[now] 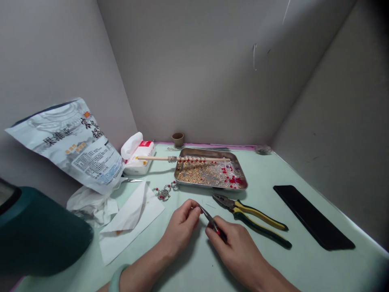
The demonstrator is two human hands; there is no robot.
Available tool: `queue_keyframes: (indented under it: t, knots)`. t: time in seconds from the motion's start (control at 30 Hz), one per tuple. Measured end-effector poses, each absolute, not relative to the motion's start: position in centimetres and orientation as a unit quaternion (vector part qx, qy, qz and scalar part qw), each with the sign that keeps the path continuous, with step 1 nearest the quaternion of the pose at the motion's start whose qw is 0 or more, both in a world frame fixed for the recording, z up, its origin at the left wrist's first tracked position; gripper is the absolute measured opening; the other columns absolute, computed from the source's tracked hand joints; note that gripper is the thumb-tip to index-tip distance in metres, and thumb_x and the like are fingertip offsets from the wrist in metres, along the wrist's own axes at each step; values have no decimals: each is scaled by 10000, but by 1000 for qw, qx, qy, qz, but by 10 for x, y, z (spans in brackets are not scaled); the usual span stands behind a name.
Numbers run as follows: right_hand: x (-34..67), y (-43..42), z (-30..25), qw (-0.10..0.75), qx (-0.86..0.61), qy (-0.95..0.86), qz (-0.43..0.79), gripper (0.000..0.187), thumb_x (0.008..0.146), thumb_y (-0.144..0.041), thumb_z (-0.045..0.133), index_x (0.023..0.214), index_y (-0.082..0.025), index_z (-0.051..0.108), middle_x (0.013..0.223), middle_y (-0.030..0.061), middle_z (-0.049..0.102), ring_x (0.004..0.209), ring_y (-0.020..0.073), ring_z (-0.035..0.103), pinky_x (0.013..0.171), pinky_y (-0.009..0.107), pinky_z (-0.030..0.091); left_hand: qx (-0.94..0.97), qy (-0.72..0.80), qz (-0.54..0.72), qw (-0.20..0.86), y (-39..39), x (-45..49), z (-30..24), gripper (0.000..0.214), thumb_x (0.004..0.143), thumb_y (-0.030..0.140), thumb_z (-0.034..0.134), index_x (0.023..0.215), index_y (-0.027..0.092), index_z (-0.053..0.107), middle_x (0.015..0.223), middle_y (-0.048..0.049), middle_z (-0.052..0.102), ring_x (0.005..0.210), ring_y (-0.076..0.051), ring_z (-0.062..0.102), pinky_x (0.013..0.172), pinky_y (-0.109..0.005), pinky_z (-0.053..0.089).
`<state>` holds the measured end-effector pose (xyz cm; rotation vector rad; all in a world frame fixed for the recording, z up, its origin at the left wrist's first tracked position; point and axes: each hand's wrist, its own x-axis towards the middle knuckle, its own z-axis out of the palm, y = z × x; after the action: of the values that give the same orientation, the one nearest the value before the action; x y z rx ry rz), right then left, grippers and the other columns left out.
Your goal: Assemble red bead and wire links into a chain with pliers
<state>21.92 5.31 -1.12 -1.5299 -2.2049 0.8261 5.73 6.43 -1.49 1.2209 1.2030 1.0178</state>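
My left hand [181, 225] is closed in a pinch on something too small to make out. My right hand [235, 245] grips small red-handled pliers [210, 221], whose tip meets the left fingertips. Just beyond lie larger yellow-and-green pliers [255, 217] on the pale green table. A metal tray [184, 168] of gold, clear and red beads stands farther back, with a wooden stick [158, 158] strung with beads and rings resting across its rim. A short chain of rings and red beads [164, 191] lies left of the tray.
White paper sheets [129, 221] and crumpled tissue [88, 205] lie at the left, below a printed bag [73, 144]. A tissue box [137, 154], a small brown cup [178, 139], a black phone [313, 217] at right and a dark teal object [36, 235] at near left.
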Motion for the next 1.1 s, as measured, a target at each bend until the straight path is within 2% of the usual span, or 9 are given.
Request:
queue_keyframes:
  t: [0.17,0.27,0.5,0.7,0.8,0.9,1.0,1.1]
  knots:
    - [212,50,-16,160,-557,-792,193,252,934,-379,373,785,-206,478,734,52,630,626,191,557,569,296,231,449,479,446,609,62,61,-17,293,844,478,522,791,196,463,500,91,325,421,-59,224,418,-194,168]
    - [212,49,-17,171,-554,-791,195,246,929,-374,385,778,-204,478,745,58,628,631,187,550,573,295,235,403,447,452,659,63,61,-17,296,828,477,551,789,208,432,476,105,297,404,-50,166,395,-182,128]
    - [216,55,-10,213,-519,-709,426,313,898,-399,463,666,-192,420,599,-28,473,578,114,395,536,244,257,369,421,431,707,66,58,-17,231,869,410,507,800,206,423,470,105,282,408,-48,126,378,-176,93]
    - [220,57,-8,238,-476,-657,534,275,883,-387,497,722,-165,522,693,-13,499,677,123,426,583,234,309,364,408,433,717,66,59,-19,238,868,415,506,804,195,443,477,96,313,406,-48,145,372,-174,96]
    - [219,56,-12,254,-470,-628,566,272,870,-394,519,727,-163,532,690,-13,496,663,115,420,571,227,316,387,418,438,695,65,59,-21,254,869,427,505,793,194,438,474,95,329,395,-46,188,376,-172,138]
    - [217,54,-10,249,-472,-575,621,258,865,-400,527,751,-168,533,599,-48,399,545,83,338,478,210,261,418,430,447,663,64,59,-21,278,873,445,499,781,192,431,478,91,345,400,-46,245,394,-172,178]
    - [218,53,-4,203,-451,-472,730,237,872,-415,503,793,-192,522,520,-90,253,434,62,171,385,206,129,450,438,448,636,63,59,-19,298,875,466,491,782,189,430,472,95,340,408,-48,256,407,-179,182]
    - [222,54,0,182,-379,-362,832,221,859,-420,512,811,-205,515,521,-99,227,423,55,109,363,193,66,481,450,448,604,62,58,-15,307,878,471,486,776,188,426,463,99,341,417,-50,250,420,-186,192]
